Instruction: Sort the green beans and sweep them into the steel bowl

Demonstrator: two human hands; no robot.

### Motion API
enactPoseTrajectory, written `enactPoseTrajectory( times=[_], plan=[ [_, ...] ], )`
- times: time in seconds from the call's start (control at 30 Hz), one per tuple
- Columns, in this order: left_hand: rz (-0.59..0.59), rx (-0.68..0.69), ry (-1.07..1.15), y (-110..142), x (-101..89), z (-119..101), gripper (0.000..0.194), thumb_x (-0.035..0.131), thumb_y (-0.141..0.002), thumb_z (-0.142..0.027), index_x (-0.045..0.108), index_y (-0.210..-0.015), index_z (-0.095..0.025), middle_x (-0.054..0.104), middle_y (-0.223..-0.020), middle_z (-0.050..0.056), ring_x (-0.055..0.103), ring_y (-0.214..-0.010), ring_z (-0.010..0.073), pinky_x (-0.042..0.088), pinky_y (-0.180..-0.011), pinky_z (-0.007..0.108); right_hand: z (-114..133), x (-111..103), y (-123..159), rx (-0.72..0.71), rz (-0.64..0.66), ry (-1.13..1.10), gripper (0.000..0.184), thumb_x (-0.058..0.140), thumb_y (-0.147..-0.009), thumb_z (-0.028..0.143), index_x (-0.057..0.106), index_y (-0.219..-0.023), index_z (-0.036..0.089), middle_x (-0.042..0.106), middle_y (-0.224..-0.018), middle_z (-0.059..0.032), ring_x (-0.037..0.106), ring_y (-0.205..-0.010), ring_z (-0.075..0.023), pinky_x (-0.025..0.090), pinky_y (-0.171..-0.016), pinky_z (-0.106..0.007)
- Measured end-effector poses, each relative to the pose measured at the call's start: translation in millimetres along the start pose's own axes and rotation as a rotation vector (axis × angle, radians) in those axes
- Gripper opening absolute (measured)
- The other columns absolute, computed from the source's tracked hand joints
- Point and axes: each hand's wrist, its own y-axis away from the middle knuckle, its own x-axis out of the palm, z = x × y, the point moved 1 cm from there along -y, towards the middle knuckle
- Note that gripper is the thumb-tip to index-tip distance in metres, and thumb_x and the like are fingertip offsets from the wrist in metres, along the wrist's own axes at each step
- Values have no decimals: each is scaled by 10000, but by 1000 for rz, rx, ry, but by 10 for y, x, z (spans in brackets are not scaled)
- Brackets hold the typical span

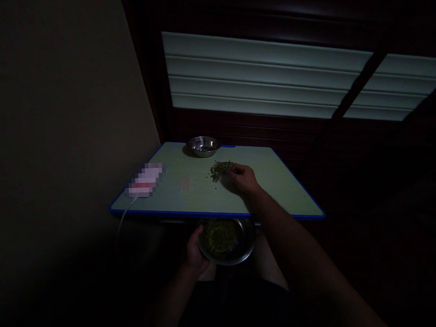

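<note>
While the left hand (197,251) grips a bowl (247,254), fingers closed on its rim, right hand (244,178) at green beans (220,169), its grip unclear.

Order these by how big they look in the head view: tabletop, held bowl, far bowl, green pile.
1. Tabletop
2. Held bowl
3. Far bowl and green pile: too alike to rank

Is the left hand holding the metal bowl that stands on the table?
No, the left hand holds another bowl, below the table edge.
</note>
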Motion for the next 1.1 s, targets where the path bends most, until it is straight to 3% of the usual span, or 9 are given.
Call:
enactPoseTrajectory(
  times=[0.7,1.1],
  plan=[
    [-36,16,24,2,4,2,196,571,-799,-228,731,-851,-128,771,-817,81,719,-787,235,527,-880,400,-2,6,3,-27,8,28,116,542,-673,264,600,-617,180,568,-584,6,500,-607,-141,373,-622,-283],
    [-28,2,3,1,10,3,235,541,-817,-246,731,-883,-125,769,-818,84,712,-861,252,490,-944,426,0,-1,3,7,28,1,108,535,-635,263,587,-584,183,554,-563,16,481,-597,-134,350,-592,-265]
  ],
)
